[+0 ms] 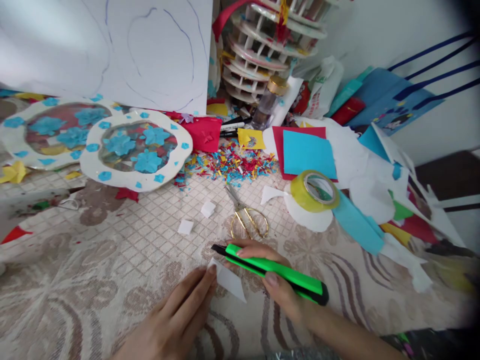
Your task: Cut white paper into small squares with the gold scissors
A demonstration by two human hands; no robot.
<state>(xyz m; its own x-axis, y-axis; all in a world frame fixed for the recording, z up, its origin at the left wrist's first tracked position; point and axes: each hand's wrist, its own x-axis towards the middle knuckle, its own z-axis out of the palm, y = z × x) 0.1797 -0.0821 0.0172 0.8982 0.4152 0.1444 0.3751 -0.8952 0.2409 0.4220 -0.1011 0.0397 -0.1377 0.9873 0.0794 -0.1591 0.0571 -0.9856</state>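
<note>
Gripping a green cutter (300, 281) in the head view, the right hand (292, 307) has its fingers clamped around the handle, black tip near the upper end of a white paper piece (230, 282). The left hand (176, 315) holds its fingers together on that end, over the patterned tablecloth (142, 260). Beyond lie 2 white squares (208, 209), left of gold-handled scissors (239, 205).

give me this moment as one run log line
left hand: fingertips on white paper strip | right hand: holding green utility knife | ahead: gold-handled scissors, two small white pieces, yellow tape roll
</note>
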